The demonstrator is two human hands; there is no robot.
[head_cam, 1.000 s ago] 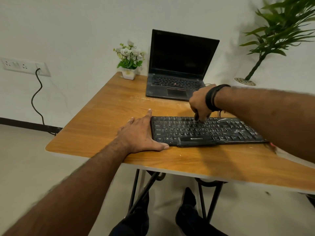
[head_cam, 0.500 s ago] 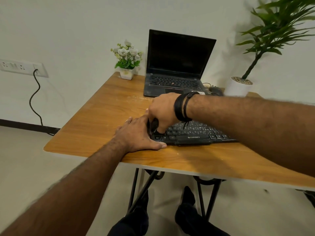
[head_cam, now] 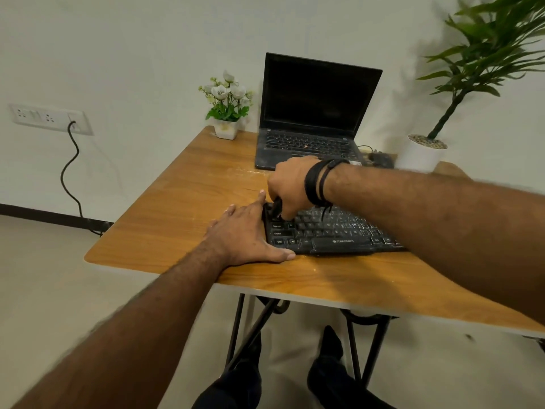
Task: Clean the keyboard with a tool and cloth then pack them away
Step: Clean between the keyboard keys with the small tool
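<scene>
A black keyboard [head_cam: 330,234] lies on the wooden table [head_cam: 188,219], its right part hidden under my right forearm. My left hand [head_cam: 244,234] lies flat on the table, fingers straight, pressing against the keyboard's left end. My right hand [head_cam: 290,187] grips a small black cleaning tool [head_cam: 276,208], whose tip touches the keys at the keyboard's top left corner. No cloth is in view.
An open black laptop [head_cam: 312,113] stands behind the keyboard. A small white flower pot [head_cam: 226,113] sits at the table's back left, a large potted plant [head_cam: 424,152] at the back right. A dark mouse [head_cam: 382,159] lies beside the laptop. A wall socket [head_cam: 50,118] with a cable is at left.
My right hand has swept the tool leftward along the keyboard, from its middle to its top left corner. My left hand has stayed put.
</scene>
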